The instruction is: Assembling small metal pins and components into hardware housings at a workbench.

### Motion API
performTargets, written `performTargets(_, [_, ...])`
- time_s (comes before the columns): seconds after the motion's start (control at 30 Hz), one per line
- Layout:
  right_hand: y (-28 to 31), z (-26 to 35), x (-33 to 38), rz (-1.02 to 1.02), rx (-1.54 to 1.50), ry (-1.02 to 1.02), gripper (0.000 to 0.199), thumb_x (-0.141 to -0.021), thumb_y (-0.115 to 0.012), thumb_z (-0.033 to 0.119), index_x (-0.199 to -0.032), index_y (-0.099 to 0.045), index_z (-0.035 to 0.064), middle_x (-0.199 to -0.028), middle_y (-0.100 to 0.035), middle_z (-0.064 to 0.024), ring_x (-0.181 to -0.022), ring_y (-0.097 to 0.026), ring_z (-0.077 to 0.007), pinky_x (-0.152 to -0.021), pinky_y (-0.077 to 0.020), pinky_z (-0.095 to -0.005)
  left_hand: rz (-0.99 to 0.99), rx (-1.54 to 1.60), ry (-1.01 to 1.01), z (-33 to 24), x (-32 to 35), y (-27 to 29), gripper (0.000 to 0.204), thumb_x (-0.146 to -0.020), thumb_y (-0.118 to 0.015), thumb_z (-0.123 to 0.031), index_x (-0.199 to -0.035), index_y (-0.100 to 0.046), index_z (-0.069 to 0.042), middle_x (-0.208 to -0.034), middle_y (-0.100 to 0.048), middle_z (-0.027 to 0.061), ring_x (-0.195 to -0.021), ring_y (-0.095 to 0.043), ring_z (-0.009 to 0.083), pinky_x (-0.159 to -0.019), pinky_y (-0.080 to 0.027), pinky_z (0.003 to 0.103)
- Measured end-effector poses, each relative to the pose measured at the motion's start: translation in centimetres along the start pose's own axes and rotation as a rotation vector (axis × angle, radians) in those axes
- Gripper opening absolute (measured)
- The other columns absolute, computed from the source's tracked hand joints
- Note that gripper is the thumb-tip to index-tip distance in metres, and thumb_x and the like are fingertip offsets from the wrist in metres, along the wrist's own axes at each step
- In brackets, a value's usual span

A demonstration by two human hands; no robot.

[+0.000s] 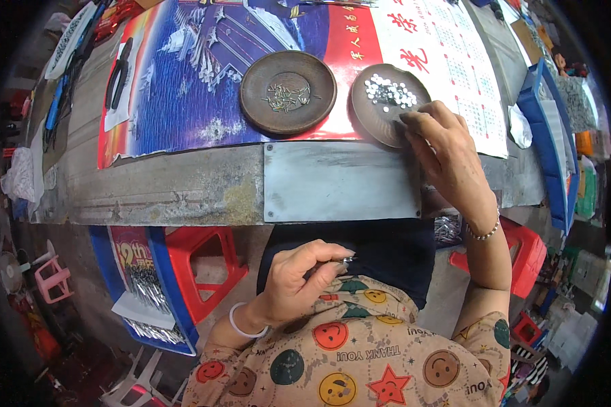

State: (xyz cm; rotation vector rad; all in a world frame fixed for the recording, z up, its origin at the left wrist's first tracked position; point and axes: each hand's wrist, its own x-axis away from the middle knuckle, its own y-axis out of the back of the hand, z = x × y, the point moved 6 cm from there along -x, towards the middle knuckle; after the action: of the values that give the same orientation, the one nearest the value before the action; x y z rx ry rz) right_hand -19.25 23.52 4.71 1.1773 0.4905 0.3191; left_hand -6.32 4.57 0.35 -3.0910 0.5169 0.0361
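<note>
My left hand is in front of my lap, with thumb and fingertips pinched on a small shiny metal piece. Over the right rim of a shallow brown dish is my right hand, its fingers bent and close together. What lies between those fingertips, if anything, is hidden. Several small, round, whitish shiny pieces lie in the far part of that dish. Left of it stands a dark round wooden dish, holding several thin metal pins.
A grey metal plate is screwed to the table's front edge. A poster covers the tabletop, with black-handled pliers at its left. Blue trays and red stools stand below; another blue tray is at the right.
</note>
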Motion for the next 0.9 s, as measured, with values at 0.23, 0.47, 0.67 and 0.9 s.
performTargets(0.23, [-0.9,0.9,-1.1,-0.001,0.063,0.06,0.021,-0.08,-0.064,0.015,-0.097,-0.058,0.0035,-0.089,-0.051,-0.0126,-0.087,-0.052,-0.0291,-0.079,-0.0383,-0.0375,-0.003,0.024,-0.024,-0.2,-0.2,-0.1,0.019,-0.082,-0.056,0.004,-0.101,-0.061,0.002,-0.077,-0.062,0.0099,-0.059,-0.058,0.0144,-0.054,-0.045,0.024])
performTargets(0.47, [-0.5,1.9,-0.5,0.011,0.024,0.084,0.021,-0.075,-0.067,0.013,-0.088,-0.055,0.0029,-0.089,-0.05,-0.0122,-0.088,-0.052,-0.0292,-0.08,-0.0382,-0.039,-0.039,0.102,0.044,0.2,0.3,0.1,0.018,-0.084,-0.055,0.006,-0.101,-0.06,0.004,-0.08,-0.064,0.0097,-0.067,-0.062,0.0127,-0.06,-0.048,0.023])
performTargets(0.67, [-0.3,1.8,0.4,0.008,-0.013,0.093,0.023,-0.07,-0.069,0.006,-0.081,-0.049,0.0029,-0.084,-0.05,-0.0119,-0.084,-0.052,-0.03,-0.08,-0.0392,-0.0382,-0.045,0.242,0.077,0.3,0.5,-0.4,0.019,-0.087,-0.054,0.006,-0.105,-0.059,0.004,-0.083,-0.062,0.0069,-0.071,-0.06,0.0105,-0.063,-0.048,0.022])
performTargets(0.9, [1.7,6.7,4.2,-0.04,-0.574,0.203,0.023,-0.067,-0.07,-0.001,-0.083,-0.055,0.0007,-0.077,-0.055,-0.0105,-0.069,-0.055,-0.0284,-0.065,-0.0442,-0.037,-0.132,0.519,0.22,1.0,0.2,-1.3,0.024,-0.091,-0.051,0.002,-0.115,-0.056,0.002,-0.093,-0.057,0.0029,-0.07,-0.05,0.0058,-0.065,-0.043,0.019])
